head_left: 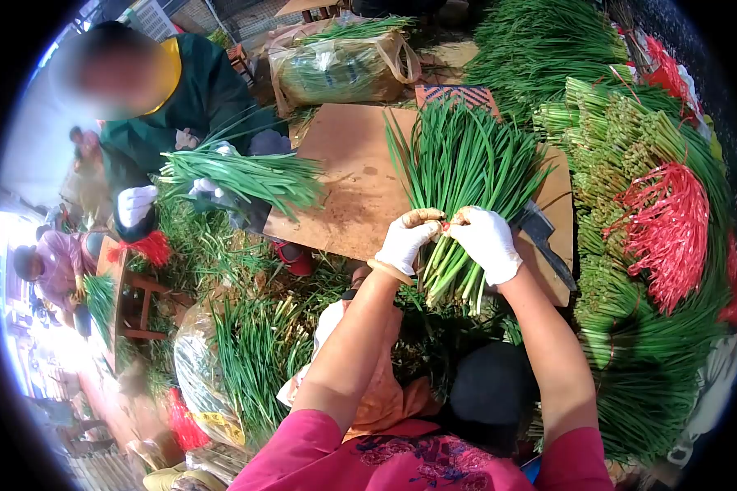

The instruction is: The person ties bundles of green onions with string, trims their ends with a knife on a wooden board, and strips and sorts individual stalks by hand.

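A bunch of green chives (pixel 475 168) lies across the edge of a wooden board (pixel 356 155), leaves pointing away and pale stem ends towards me. At its stems a bit of red plastic string (pixel 445 226) shows between my gloved hands. My left hand (pixel 410 239) is closed, fingertips pinching the string on the bunch's left side. My right hand (pixel 485 244) is also closed, thumb and fingers pinching the string from the right. The gloves hide most of the string. A dark-bladed knife (pixel 540 237) lies on the board just right of my right hand.
Tied chive bundles (pixel 622 204) are stacked at right, with red string strips (pixel 670 229) on top. Opposite, a person in white gloves holds loose chives (pixel 241 176). A plastic-wrapped bale (pixel 336 69) stands behind the board. Loose chives (pixel 258 360) cover the ground at left.
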Motion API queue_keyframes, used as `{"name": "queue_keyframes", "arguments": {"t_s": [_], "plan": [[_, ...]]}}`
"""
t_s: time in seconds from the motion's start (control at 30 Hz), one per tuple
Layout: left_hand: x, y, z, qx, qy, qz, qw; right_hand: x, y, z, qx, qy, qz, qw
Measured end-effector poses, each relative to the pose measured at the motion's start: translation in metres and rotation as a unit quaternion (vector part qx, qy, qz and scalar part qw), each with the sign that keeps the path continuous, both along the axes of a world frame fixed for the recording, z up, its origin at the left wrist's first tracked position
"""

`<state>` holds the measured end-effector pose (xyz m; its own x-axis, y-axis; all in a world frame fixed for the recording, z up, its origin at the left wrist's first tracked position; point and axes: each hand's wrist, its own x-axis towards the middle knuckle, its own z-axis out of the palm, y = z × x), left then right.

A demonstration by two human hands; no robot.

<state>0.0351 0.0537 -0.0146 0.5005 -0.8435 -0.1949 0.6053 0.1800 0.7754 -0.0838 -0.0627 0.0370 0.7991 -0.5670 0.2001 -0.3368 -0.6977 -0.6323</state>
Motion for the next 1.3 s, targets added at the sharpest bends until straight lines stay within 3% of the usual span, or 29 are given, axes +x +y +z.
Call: {"name": "queue_keyframes", "arguments": {"t_s": [0.2,0.3,0.33,0.37,0.43,0.47,0.5,0.53,0.57,0.63,0.7,0.77,0.8,0.83,0.87,0.9,0.93,0.97,1.03,1.1,1.17,1.23,1.3], "plan": [[-0.004,-0.002,-0.002,0.008,-0.096,0.004,0.995,0.000,0.002,0.001,-0.019,0.005,0.002,1.000],[-0.013,-0.004,0.007,0.058,-0.201,0.041,0.977,-0.006,-0.004,0.014,0.052,-0.081,0.033,0.995],[-0.015,-0.005,0.003,0.069,-0.225,0.072,0.969,-0.011,-0.009,0.027,0.073,-0.104,0.007,0.992],[-0.007,-0.007,-0.015,0.099,-0.369,0.102,0.918,-0.019,-0.019,0.029,0.053,-0.155,-0.042,0.986],[-0.002,-0.009,-0.024,0.035,-0.387,0.145,0.910,-0.044,-0.044,0.039,0.174,-0.084,-0.100,0.976],[0.002,-0.011,-0.039,0.055,-0.368,0.157,0.915,-0.057,-0.067,0.014,0.280,-0.011,-0.106,0.954],[-0.007,-0.009,-0.023,0.002,-0.197,0.146,0.969,-0.064,-0.085,-0.014,0.380,0.061,-0.110,0.916],[-0.006,-0.011,-0.028,-0.001,-0.134,0.130,0.982,-0.066,-0.079,-0.014,0.463,0.143,-0.123,0.866],[-0.003,-0.014,-0.032,-0.003,-0.072,0.114,0.991,-0.070,-0.065,-0.017,0.456,0.165,-0.155,0.861],[-0.006,-0.018,-0.024,-0.023,-0.056,0.089,0.994,-0.058,-0.023,-0.014,0.474,0.066,-0.143,0.866],[0.000,-0.021,-0.005,-0.021,-0.034,0.015,0.999,-0.043,-0.013,-0.048,0.396,-0.067,-0.026,0.916],[0.011,-0.021,0.030,0.012,-0.038,-0.042,0.998,-0.031,0.009,-0.045,0.437,-0.163,-0.071,0.881],[0.017,-0.019,0.048,0.043,-0.097,-0.079,0.991,-0.026,0.011,-0.053,0.428,-0.192,-0.040,0.882],[0.027,-0.020,0.055,0.089,-0.220,-0.089,0.967,-0.020,0.016,-0.045,0.419,-0.218,-0.009,0.881],[0.043,-0.019,0.065,0.080,-0.519,-0.053,0.849,-0.027,0.007,-0.030,0.438,-0.023,0.000,0.899],[0.055,-0.016,0.080,0.059,-0.764,-0.014,0.642,-0.034,0.001,0.002,0.437,0.175,0.012,0.882],[0.061,-0.015,0.091,0.052,-0.816,0.000,0.576,-0.036,-0.013,-0.033,0.473,0.117,0.070,0.870],[0.067,-0.016,0.101,0.043,-0.862,0.015,0.504,-0.036,-0.016,0.006,0.381,0.147,0.073,0.910],[0.067,-0.014,0.112,0.030,-0.888,0.021,0.459,-0.024,-0.022,0.011,0.445,-0.126,0.023,0.886],[0.063,-0.018,0.123,-0.004,-0.904,0.030,0.427,-0.007,-0.024,0.036,0.462,-0.231,0.033,0.856],[0.054,-0.020,0.125,-0.021,-0.919,0.021,0.393,0.016,-0.022,0.055,0.552,-0.223,0.059,0.801],[0.047,-0.021,0.126,-0.028,-0.930,0.032,0.366,0.045,-0.022,0.039,0.654,-0.192,0.096,0.725],[0.057,-0.018,0.123,0.007,-0.899,0.073,0.433,0.056,-0.026,0.018,0.623,-0.042,0.110,0.774]]}}
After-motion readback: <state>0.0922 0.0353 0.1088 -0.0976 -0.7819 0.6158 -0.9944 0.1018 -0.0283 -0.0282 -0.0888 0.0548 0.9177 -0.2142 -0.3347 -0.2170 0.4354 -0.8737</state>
